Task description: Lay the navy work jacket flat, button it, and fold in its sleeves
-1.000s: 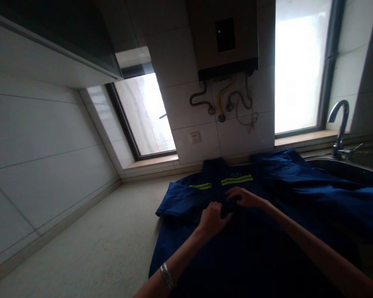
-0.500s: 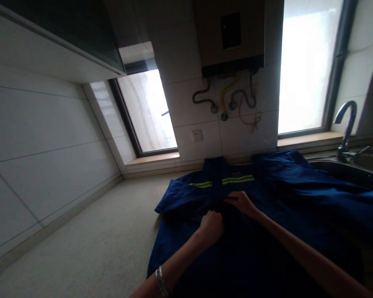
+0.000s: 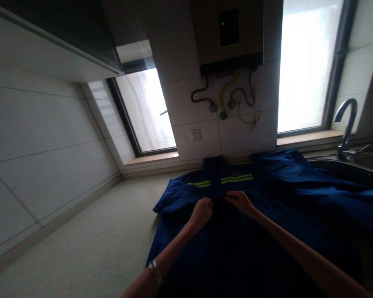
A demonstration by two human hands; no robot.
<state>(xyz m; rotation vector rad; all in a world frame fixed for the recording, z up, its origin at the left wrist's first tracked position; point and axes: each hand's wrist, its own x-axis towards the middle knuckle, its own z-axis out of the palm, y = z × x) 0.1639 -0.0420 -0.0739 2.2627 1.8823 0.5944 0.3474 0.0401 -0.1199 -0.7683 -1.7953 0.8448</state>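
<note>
A dark blue work jacket [image 3: 180,231] with yellow-green stripes across the chest lies spread on the countertop, its collar toward the wall. My left hand [image 3: 202,210] is closed on the fabric at the jacket's front, just below the stripes. Close by on the right, my right hand [image 3: 240,201] pinches the cloth near the middle of the front with thumb and fingers. The edge between both hands is too dark to make out in detail. A silver bracelet [image 3: 155,271] circles my left wrist.
Pale countertop [image 3: 112,231] runs along the left. A sink [image 3: 335,170] with a curved faucet [image 3: 348,120] stands at the right, with a jacket sleeve lying near its rim. A water heater [image 3: 230,37] and its pipes hang on the tiled wall above.
My left hand has moved up and slightly left along the jacket front, level with my right hand. My right hand has stayed nearly in place.
</note>
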